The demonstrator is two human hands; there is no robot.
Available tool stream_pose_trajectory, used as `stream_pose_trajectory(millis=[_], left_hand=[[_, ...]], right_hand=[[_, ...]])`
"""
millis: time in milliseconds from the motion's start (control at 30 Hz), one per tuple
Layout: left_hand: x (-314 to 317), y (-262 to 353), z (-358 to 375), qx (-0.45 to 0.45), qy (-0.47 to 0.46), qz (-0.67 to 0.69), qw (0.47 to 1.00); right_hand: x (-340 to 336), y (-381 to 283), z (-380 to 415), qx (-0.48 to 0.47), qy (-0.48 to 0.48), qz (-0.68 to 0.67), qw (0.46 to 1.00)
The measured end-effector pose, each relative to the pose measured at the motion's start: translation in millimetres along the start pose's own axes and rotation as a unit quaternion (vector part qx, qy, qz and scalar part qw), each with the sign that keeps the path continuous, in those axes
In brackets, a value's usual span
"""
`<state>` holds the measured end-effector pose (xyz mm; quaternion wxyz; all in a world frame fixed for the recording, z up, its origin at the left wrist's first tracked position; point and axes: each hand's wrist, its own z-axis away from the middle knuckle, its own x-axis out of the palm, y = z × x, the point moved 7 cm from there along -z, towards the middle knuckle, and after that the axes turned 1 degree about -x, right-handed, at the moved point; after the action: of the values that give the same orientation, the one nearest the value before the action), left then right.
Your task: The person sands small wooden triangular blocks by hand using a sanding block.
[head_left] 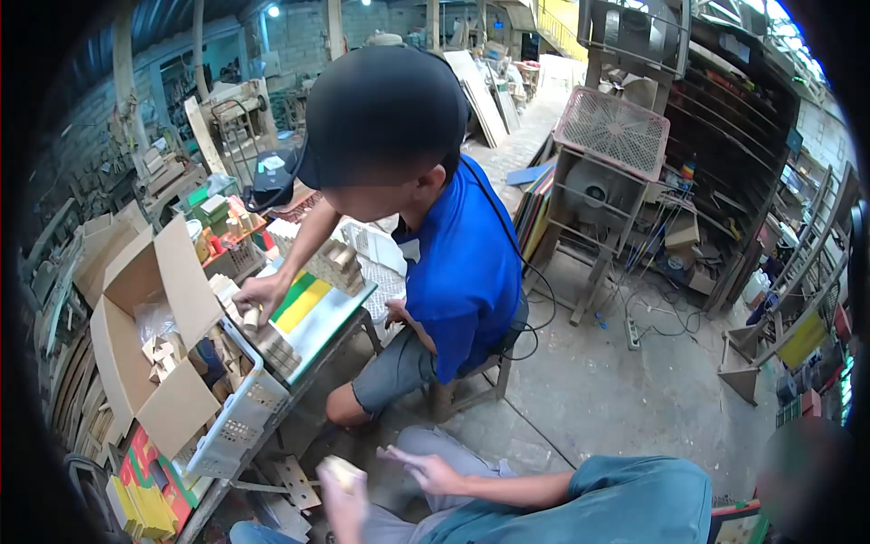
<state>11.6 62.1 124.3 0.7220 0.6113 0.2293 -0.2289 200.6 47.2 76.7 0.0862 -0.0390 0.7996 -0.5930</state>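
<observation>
My left hand [344, 508], smeared a little by motion, is low in the head view and closed around a pale block [341, 470] that looks like wood. To its right, my right hand [428, 471] reaches across my grey trousers with fingers stretched out, holding nothing. A flat wooden piece with holes [296, 482] lies just left of my left hand. Across from me, a co-worker in a blue shirt [467, 272] sits on a stool; that person's hand [260, 295] grips a small wooden piece over the table's rows of wooden blocks [275, 349].
An open cardboard box [122, 354] and a light plastic crate [240, 426] with wooden pieces stand at the left. The table [340, 313] has a green, yellow and white top. A fan under a pink basket [612, 131], cables and a power strip [633, 334] are on the right.
</observation>
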Motion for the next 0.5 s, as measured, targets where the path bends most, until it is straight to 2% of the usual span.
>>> stream_pose_trajectory(millis=[33,67,200,333,400,500], left_hand=[[35.8,-14.4,20.3,-0.095,-0.068,0.182,0.976],[59.2,-24.5,36.5,-0.08,-0.056,0.186,0.978],[60.2,-24.2,65.0,-0.015,-0.036,0.252,0.967],[46.6,-27.4,79.7,0.053,-0.014,0.31,0.949],[38.7,-46.3,82.2,-0.003,0.064,0.306,0.95],[36.5,-72.2,80.3,-0.028,0.11,0.347,0.931]], right_hand=[[10.4,-5.7,0.7,-0.025,-0.045,0.032,0.998],[21.1,-10.0,3.6,-0.048,-0.088,0.063,0.993],[53.1,-21.7,14.3,-0.114,-0.223,0.106,0.962],[73.6,-2.3,9.7,-0.069,-0.228,0.086,0.967],[91.3,4.6,12.8,-0.092,-0.233,0.13,0.959],[105.9,-36.1,23.8,-0.106,-0.207,0.09,0.968]])
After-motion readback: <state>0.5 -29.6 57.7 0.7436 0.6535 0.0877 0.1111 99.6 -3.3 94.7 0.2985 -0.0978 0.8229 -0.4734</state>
